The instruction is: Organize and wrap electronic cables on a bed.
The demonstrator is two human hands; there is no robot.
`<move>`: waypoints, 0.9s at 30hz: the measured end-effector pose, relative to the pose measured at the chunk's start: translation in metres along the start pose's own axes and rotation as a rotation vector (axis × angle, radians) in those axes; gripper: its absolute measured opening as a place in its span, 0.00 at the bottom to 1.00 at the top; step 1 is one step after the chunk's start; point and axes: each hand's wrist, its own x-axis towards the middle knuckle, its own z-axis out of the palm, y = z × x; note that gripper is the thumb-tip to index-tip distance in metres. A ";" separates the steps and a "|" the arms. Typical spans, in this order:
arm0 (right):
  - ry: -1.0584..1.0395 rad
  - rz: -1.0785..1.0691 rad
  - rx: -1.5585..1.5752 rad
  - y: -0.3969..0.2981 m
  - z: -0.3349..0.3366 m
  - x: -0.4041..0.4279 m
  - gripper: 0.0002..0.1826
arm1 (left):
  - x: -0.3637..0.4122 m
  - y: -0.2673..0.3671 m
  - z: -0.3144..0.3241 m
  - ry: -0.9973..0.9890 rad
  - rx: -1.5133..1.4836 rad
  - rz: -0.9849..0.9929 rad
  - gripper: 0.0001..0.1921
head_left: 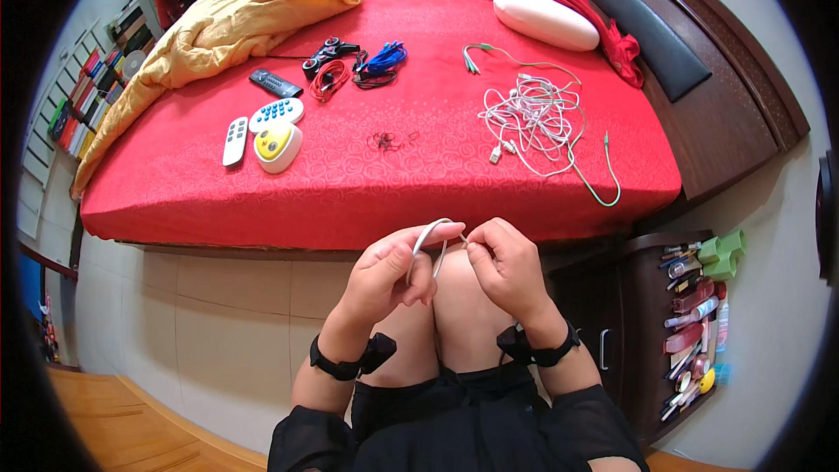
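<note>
A thin white cable loops around the fingers of my left hand. My right hand pinches the same cable between thumb and forefinger, just right of the left fingertips. Both hands are above my knees, in front of the bed's near edge. Beyond them on the red bedspread lies a tangle of white cables with a USB plug showing. A green-and-white cable runs out of that heap. Small dark twist ties sit near the middle of the bed.
Remotes, a white one and a black one, lie left with a yellow-and-white heart-shaped device. Behind are a game controller, a red cable bundle and a blue one. A dark cabinet carrying cosmetics stands right.
</note>
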 end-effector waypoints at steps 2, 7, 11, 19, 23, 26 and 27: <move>-0.007 -0.001 -0.007 -0.001 -0.001 0.000 0.01 | -0.001 0.000 -0.002 -0.002 -0.010 0.008 0.27; -0.027 0.009 0.042 -0.003 -0.004 0.000 0.01 | -0.002 -0.001 0.007 0.105 -0.066 0.043 0.23; -0.038 0.032 0.071 -0.002 -0.003 -0.002 0.01 | -0.004 -0.001 0.002 0.099 -0.158 0.018 0.22; -0.078 0.030 0.120 0.001 -0.002 -0.005 0.02 | -0.005 0.009 0.005 -0.009 -0.152 -0.123 0.32; -0.136 0.055 0.120 0.001 -0.004 -0.006 0.03 | -0.007 0.000 -0.003 -0.091 -0.270 -0.070 0.23; -0.179 0.025 0.086 0.006 -0.007 -0.006 0.05 | -0.005 -0.005 -0.005 -0.125 -0.364 0.018 0.16; -0.199 0.008 0.067 0.008 -0.008 -0.006 0.06 | -0.005 -0.005 -0.004 -0.116 -0.416 0.062 0.13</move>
